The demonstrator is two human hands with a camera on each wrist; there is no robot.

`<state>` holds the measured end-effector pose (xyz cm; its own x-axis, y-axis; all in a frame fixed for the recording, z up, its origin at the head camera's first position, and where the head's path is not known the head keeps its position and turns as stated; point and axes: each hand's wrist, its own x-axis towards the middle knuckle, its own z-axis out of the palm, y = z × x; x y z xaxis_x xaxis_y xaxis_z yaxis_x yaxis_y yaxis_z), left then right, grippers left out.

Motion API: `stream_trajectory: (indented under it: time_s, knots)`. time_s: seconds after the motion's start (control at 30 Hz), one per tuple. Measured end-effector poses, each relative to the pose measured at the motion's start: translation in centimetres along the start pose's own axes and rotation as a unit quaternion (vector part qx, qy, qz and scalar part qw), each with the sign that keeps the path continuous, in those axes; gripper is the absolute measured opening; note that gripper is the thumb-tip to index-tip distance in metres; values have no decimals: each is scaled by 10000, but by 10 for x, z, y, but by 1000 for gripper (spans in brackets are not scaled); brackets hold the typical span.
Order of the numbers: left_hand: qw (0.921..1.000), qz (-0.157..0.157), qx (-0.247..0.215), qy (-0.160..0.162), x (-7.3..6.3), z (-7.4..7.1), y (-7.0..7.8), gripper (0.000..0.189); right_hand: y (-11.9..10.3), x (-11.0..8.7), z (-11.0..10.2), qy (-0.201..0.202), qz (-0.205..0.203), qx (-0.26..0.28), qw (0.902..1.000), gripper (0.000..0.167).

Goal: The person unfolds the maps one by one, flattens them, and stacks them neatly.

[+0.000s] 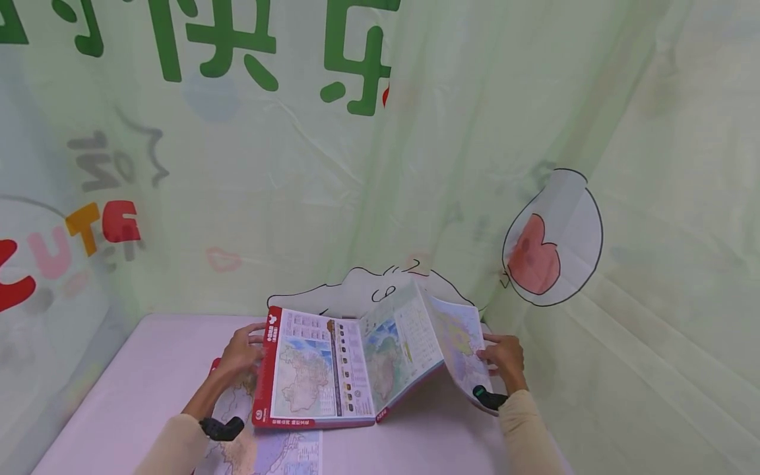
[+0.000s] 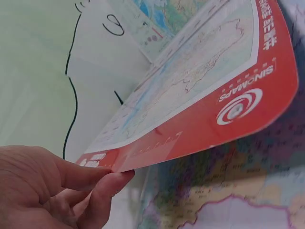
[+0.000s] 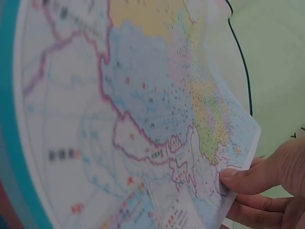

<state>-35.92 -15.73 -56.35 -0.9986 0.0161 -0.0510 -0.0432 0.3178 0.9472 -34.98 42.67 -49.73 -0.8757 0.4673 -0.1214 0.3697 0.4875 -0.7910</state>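
A folding map [image 1: 305,379] with a red border is partly spread over the table, its panels standing in zigzag folds. My left hand [image 1: 242,349] is at its left edge; in the left wrist view the thumb and a finger pinch the red border [image 2: 190,138], which is raised above another map [image 2: 224,176]. My right hand [image 1: 505,356] holds the outer edge of the rightmost panel [image 1: 460,336]. In the right wrist view the thumb lies on the printed face [image 3: 147,95], with other fingers behind the sheet. The panel bows outward, and a peaked fold rises left of it.
A second map [image 1: 291,452] lies flat on the pale table [image 1: 142,369], partly covered by the folding map and left arm. A printed curtain [image 1: 285,198] hangs right behind the table and along both sides. Dark straps with small devices [image 1: 222,429] sit on the wrists.
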Motion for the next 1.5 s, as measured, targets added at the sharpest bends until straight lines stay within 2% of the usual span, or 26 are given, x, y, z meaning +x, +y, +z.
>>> stream_trajectory:
  time_s: [0.17, 0.27, 0.5, 0.77, 0.97, 1.17, 1.5]
  knots:
    - [9998, 95, 164, -47, 1, -13, -3, 71, 14, 12, -3, 471, 3, -385, 9981, 57]
    - [9997, 49, 229, -15, -1, -16, -2, 71, 26, 24, -1, 789, -115, -624, 9949, 57]
    - [9988, 102, 470, 94, -2, -20, 0, 70, 44, 35, 1, 1538, -569, -1295, 9779, 52]
    - [9967, 93, 776, 230, 3, -23, -9, 67, 61, 38, 5, 2135, -802, -1229, 9659, 43]
    - [9948, 21, 956, 339, 1, -24, -8, 67, 72, 36, 7, 2391, -1031, -1176, 9583, 43]
    - [9902, -69, 1297, 522, -2, -24, -10, 65, 84, 39, 13, 2472, -1309, -1257, 9518, 41]
    - [9790, 21, 1871, 814, 1, -24, -17, 61, 94, 42, 21, 2542, -1321, -1293, 9493, 39]
